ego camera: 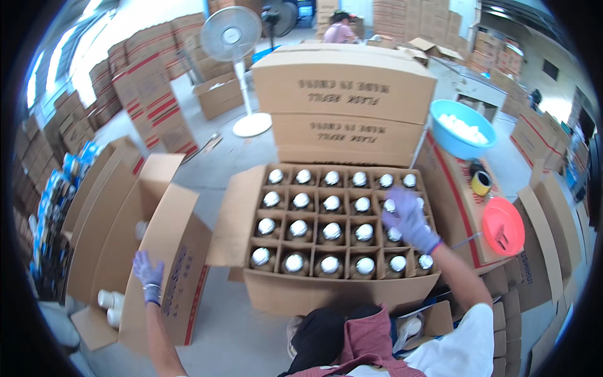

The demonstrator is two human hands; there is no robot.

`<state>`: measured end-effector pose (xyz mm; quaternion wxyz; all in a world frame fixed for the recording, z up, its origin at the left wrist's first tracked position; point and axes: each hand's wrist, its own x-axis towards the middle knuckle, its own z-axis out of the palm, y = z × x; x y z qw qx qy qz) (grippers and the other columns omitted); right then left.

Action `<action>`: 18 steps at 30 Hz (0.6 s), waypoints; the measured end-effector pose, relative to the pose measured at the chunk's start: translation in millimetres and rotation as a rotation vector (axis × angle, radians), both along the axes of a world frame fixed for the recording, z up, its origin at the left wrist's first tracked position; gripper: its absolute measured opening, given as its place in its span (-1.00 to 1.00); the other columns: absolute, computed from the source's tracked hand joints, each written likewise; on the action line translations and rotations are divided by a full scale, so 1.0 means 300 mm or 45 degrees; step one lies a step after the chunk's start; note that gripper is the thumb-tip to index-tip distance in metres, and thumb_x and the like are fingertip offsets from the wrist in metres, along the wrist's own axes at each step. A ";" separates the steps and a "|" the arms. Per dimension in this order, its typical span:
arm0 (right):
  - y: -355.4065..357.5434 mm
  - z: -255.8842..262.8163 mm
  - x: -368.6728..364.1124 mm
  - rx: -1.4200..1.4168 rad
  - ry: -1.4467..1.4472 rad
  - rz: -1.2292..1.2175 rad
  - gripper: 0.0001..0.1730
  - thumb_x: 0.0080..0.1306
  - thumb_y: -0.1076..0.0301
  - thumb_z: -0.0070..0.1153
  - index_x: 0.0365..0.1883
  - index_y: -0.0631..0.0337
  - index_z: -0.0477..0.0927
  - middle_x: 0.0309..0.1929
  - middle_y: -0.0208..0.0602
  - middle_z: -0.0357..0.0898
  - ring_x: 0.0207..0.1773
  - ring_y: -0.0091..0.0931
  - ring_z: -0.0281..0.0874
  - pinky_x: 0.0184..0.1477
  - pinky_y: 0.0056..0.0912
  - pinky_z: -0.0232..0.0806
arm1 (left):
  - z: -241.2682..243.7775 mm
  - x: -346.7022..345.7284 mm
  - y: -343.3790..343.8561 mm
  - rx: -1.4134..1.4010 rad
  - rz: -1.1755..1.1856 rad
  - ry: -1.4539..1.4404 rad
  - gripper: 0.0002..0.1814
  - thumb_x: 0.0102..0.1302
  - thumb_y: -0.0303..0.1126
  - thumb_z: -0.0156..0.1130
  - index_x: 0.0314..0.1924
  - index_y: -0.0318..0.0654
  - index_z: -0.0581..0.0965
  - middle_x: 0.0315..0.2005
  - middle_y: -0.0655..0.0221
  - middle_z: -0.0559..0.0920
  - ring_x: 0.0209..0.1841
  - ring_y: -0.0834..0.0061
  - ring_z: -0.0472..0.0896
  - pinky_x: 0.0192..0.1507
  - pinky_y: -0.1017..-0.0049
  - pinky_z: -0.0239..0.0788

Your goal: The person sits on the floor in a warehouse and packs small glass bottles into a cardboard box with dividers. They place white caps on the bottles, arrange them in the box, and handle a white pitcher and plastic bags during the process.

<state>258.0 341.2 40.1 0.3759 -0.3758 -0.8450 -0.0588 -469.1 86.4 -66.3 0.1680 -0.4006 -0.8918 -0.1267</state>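
Before me stands an open cardboard carton, split by cardboard dividers into cells that hold rows of silver-topped bottles. My right hand, in a pale purple glove, is over the right-hand columns and partly covers several bottle tops. Motion blurs it, so I cannot tell whether its fingers grip one. On the left, my gloved left hand rests with fingers apart on the upper side of another open carton. White rounded pieces show inside that carton.
Two stacked closed cartons rise behind the bottles. A light blue basin of white pieces, a yellow tape roll and a pink-red dish sit to the right. A pedestal fan stands back left. Another person is far behind.
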 end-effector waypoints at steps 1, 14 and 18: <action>-0.115 -0.068 -0.064 -0.158 -0.268 0.020 -0.55 0.08 0.16 0.25 -0.09 0.17 0.56 -0.06 -0.08 0.51 -0.01 -0.11 0.48 0.08 0.04 0.30 | 0.059 -0.051 -0.054 -0.214 0.263 -0.009 0.01 0.05 0.00 0.42 0.46 -0.11 0.19 0.47 0.12 0.16 0.50 0.00 0.06 0.47 -0.04 -0.16; -0.288 -0.588 -1.096 -0.159 -0.709 0.584 -0.13 0.23 -0.21 0.11 0.40 0.07 0.29 0.44 -0.15 0.20 0.50 -0.16 0.07 0.44 0.30 -0.19 | -0.056 -0.433 -0.333 -0.620 0.117 -0.559 0.11 -0.20 0.24 0.49 0.23 -0.47 0.40 0.04 -0.10 0.61 0.09 0.02 0.62 0.11 0.24 0.48; -0.321 -0.563 -1.201 -0.252 -0.809 0.480 -0.32 0.26 -0.19 0.11 0.25 -0.04 0.42 0.31 -0.25 0.29 0.29 -0.27 0.28 0.42 0.25 -0.11 | -0.095 -0.203 -0.408 -0.768 0.011 -0.358 -0.35 -0.03 0.04 0.40 -0.09 -0.38 0.66 -0.11 -0.12 0.66 -0.03 -0.04 0.65 0.06 0.18 0.49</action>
